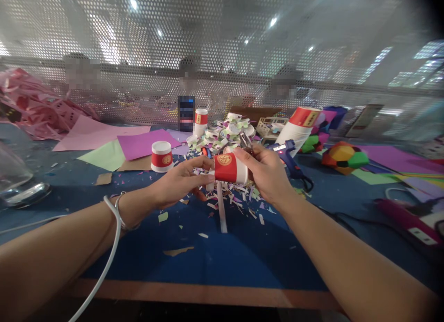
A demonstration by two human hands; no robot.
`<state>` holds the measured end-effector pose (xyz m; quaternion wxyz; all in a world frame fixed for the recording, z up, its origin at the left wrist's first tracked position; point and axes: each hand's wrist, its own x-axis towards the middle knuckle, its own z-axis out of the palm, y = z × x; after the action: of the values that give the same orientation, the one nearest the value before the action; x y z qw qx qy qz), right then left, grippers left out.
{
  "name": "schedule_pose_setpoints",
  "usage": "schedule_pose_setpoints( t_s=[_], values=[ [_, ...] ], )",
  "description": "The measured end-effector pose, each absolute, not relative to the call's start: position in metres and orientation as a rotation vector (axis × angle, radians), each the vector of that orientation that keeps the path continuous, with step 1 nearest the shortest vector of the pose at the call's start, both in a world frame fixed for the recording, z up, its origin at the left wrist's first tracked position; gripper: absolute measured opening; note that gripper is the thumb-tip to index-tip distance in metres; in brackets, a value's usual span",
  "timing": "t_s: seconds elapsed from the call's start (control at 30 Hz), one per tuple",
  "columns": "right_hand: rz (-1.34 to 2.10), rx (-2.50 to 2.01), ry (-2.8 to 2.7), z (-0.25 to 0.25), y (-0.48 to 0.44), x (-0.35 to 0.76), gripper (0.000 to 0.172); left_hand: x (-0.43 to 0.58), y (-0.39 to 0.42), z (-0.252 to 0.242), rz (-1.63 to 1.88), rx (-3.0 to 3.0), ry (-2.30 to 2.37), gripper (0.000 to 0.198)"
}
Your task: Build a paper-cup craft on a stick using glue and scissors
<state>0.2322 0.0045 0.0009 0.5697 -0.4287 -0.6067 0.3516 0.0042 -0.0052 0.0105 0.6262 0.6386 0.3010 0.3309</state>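
A red and white paper cup (227, 168) with a gold emblem lies on its side in the air between my hands. My left hand (182, 179) is at its left end, thumb and fingers closed against it. My right hand (268, 174) grips the other end, thumb along the top and fingers hidden behind. Just above the right thumb shows a shiny metal tool (245, 140); its lower part is hidden, and I cannot tell whether that hand holds it. Below the cup a narrow white strip (222, 211) points toward me. Another red and white paper cup (162, 157) stands upside down to the left.
Behind my hands is a heap of cut cup pieces (231, 127), with paper scraps around. Stacked cups (294, 132), a blue glue gun (287, 153) and a colourful paper ball (345, 157) are at right. Coloured sheets (145, 141) lie left; a power strip (409, 220) lies far right.
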Motion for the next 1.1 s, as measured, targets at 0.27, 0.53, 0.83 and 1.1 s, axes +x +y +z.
schedule_pose_setpoints(
  t_s=[0.27,0.53,0.83,1.1],
  values=[
    [0.849,-1.002,-1.415,0.002,0.004,0.231,0.037,0.005,-0.006,0.011,0.742,1.357,0.709,0.023],
    [0.925,-0.960,-1.473,0.011,-0.006,0.224,0.032,0.008,-0.003,0.008,1.062,1.375,0.699,0.029],
    [0.749,-0.951,-1.608,0.008,-0.005,0.225,0.028,0.007,0.003,0.013,0.915,1.029,0.683,0.021],
    [0.725,-0.943,-1.719,0.012,-0.004,0.229,0.031,-0.001,0.009,0.013,0.811,1.113,0.705,0.015]
  ],
)
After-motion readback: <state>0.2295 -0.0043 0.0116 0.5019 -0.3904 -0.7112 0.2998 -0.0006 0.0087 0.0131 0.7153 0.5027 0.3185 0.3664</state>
